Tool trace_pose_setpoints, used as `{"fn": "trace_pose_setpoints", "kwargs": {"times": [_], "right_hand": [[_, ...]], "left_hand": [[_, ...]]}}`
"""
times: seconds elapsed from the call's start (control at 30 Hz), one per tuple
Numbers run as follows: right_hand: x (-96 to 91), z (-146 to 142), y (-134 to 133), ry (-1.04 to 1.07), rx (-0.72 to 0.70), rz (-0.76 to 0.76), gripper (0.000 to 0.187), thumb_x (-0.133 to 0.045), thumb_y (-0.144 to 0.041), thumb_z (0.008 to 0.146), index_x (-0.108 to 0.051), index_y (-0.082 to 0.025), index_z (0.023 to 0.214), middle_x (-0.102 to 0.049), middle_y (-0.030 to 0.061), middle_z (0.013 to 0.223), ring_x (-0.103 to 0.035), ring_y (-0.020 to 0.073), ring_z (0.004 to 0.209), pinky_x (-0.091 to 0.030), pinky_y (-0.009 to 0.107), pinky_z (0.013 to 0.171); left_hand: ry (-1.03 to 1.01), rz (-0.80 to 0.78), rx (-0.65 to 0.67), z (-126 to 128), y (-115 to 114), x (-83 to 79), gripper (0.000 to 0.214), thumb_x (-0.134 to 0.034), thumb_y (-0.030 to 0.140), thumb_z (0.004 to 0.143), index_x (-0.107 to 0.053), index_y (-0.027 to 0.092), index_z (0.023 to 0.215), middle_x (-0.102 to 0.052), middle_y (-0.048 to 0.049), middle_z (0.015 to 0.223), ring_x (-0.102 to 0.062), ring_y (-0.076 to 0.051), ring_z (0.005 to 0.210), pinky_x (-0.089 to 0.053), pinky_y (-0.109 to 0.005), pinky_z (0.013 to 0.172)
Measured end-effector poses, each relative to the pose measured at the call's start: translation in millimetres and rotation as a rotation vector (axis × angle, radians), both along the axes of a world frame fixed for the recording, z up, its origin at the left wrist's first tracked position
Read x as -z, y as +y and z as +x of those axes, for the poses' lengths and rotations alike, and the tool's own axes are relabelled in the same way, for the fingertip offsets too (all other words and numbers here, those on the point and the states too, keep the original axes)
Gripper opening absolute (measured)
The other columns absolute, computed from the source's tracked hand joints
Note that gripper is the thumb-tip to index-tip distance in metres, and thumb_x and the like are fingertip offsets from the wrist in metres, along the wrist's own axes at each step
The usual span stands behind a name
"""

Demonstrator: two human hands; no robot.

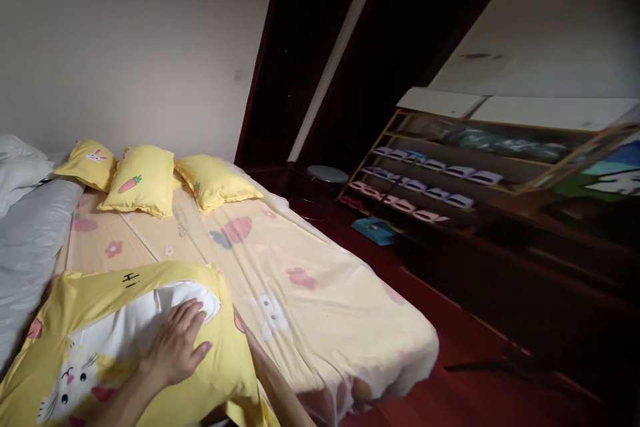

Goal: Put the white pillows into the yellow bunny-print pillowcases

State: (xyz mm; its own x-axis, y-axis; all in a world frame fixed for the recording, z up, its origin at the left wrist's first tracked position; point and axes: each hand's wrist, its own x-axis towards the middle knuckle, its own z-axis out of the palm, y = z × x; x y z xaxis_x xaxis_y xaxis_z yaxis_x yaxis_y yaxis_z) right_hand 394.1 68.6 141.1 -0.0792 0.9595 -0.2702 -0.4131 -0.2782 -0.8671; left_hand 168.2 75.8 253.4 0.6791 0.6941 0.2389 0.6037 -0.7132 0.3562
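My left hand lies flat, fingers stretched out, on the white quilt that shows through the opening of a yellow cartoon-print duvet cover. This bundle rests at the near left of the bed. My right forearm runs up from the bottom edge beside the cover. Its hand is hidden under the cover's yellow edge, so its fingers do not show.
The bed carries a pale yellow printed sheet and three yellow pillows at its head. Grey bedding lies along the left. A low shelf with slippers, a round stool and a blue box stand on the red floor at right.
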Motion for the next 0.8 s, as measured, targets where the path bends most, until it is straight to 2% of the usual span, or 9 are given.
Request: {"fn": "trace_pose_setpoints", "kwargs": {"times": [0.07, 0.1, 0.2, 0.3, 0.43, 0.53, 0.63, 0.73, 0.8], "right_hand": [[-0.5, -4.2, 2.7, 0.023, 0.001, -0.035, 0.057, -0.063, -0.063, 0.077, -0.069, -0.018, 0.111, -0.075, 0.0119, 0.1, -0.067, 0.0303, 0.104, -0.047, 0.045, 0.095], [-1.5, -5.3, 4.1, 0.028, 0.011, -0.043, 0.054, -0.063, -0.061, 0.077, -0.07, -0.018, 0.108, -0.076, 0.0118, 0.096, -0.068, 0.0306, 0.101, -0.049, 0.045, 0.093], [-4.8, -6.1, 8.0, 0.0, 0.087, -0.035, 0.043, -0.068, -0.057, 0.074, -0.071, -0.017, 0.092, -0.075, 0.0098, 0.082, -0.071, 0.0297, 0.087, -0.052, 0.042, 0.083], [-5.6, -7.8, 11.2, -0.043, 0.167, -0.02, 0.037, -0.074, -0.054, 0.069, -0.066, -0.018, 0.076, -0.071, 0.0053, 0.069, -0.069, 0.0259, 0.071, -0.052, 0.038, 0.073], [-5.3, -17.8, 12.9, -0.067, 0.223, 0.013, 0.04, -0.078, -0.054, 0.065, -0.057, -0.02, 0.064, -0.063, -0.0017, 0.059, -0.059, 0.017, 0.057, -0.046, 0.029, 0.061], [-8.0, -20.9, 9.6, -0.098, 0.226, 0.041, 0.041, -0.075, -0.057, 0.068, -0.058, -0.02, 0.065, -0.062, -0.0025, 0.061, -0.056, 0.015, 0.06, -0.043, 0.027, 0.061], [-10.5, -2.0, -3.0, -0.145, 0.161, 0.02, 0.044, -0.073, -0.06, 0.07, -0.066, -0.017, 0.074, -0.069, 0.0026, 0.073, -0.061, 0.0192, 0.07, -0.046, 0.03, 0.068], [-4.0, 30.2, -31.2, -0.275, -0.007, -0.155, 0.056, -0.063, -0.07, 0.073, -0.071, -0.017, 0.09, -0.073, 0.0076, 0.086, -0.066, 0.0243, 0.081, -0.049, 0.037, 0.078], [7.0, 40.7, -54.4, -0.265, -0.13, -0.264, 0.062, -0.056, -0.074, 0.075, -0.071, -0.019, 0.098, -0.074, 0.0091, 0.093, -0.067, 0.0267, 0.089, -0.049, 0.041, 0.084]], "left_hand": [[0.08, -0.113, 0.057, 11.5, 11.5, 0.8, 0.063, -0.052, 0.047, 0.089, -0.04, 0.016, 0.142, -0.048, -0.0139, 0.148, -0.044, -0.029, 0.136, -0.037, -0.047, 0.113], [0.112, -0.167, 0.037, 13.3, 15.2, 2.0, 0.063, -0.051, 0.049, 0.089, -0.041, 0.015, 0.142, -0.051, -0.0145, 0.145, -0.047, -0.03, 0.133, -0.038, -0.049, 0.111], [0.156, -0.26, -0.051, 5.7, 16.6, 5.0, 0.052, -0.046, 0.053, 0.091, -0.054, 0.02, 0.13, -0.066, -0.0114, 0.124, -0.058, -0.03, 0.117, -0.041, -0.052, 0.104], [0.151, -0.263, -0.056, -11.3, 10.4, 8.6, 0.049, -0.041, 0.056, 0.092, -0.062, 0.023, 0.122, -0.069, -0.0089, 0.115, -0.06, -0.029, 0.112, -0.039, -0.052, 0.103], [0.098, -0.294, -0.083, -30.0, 10.8, 23.9, 0.048, -0.027, 0.046, 0.099, -0.064, 0.026, 0.121, -0.07, -0.0071, 0.111, -0.061, -0.025, 0.109, -0.043, -0.047, 0.097], [0.065, -0.302, -0.059, -33.4, 17.9, 39.3, 0.046, -0.026, 0.039, 0.1, -0.059, 0.025, 0.128, -0.067, -0.0077, 0.123, -0.059, -0.022, 0.116, -0.045, -0.043, 0.097], [0.094, -0.302, -0.005, -24.4, 21.0, 47.7, 0.046, -0.029, 0.04, 0.099, -0.051, 0.025, 0.136, -0.061, -0.0081, 0.136, -0.054, -0.023, 0.124, -0.042, -0.048, 0.104], [0.122, -0.324, 0.055, -5.7, 17.2, 45.3, 0.048, -0.029, 0.045, 0.099, -0.048, 0.028, 0.139, -0.059, -0.0067, 0.138, -0.053, -0.023, 0.127, -0.04, -0.05, 0.107], [0.142, -0.301, 0.065, 8.6, 14.0, 39.7, 0.047, -0.027, 0.042, 0.1, -0.051, 0.028, 0.136, -0.062, -0.0074, 0.135, -0.055, -0.024, 0.124, -0.041, -0.051, 0.104]]}}
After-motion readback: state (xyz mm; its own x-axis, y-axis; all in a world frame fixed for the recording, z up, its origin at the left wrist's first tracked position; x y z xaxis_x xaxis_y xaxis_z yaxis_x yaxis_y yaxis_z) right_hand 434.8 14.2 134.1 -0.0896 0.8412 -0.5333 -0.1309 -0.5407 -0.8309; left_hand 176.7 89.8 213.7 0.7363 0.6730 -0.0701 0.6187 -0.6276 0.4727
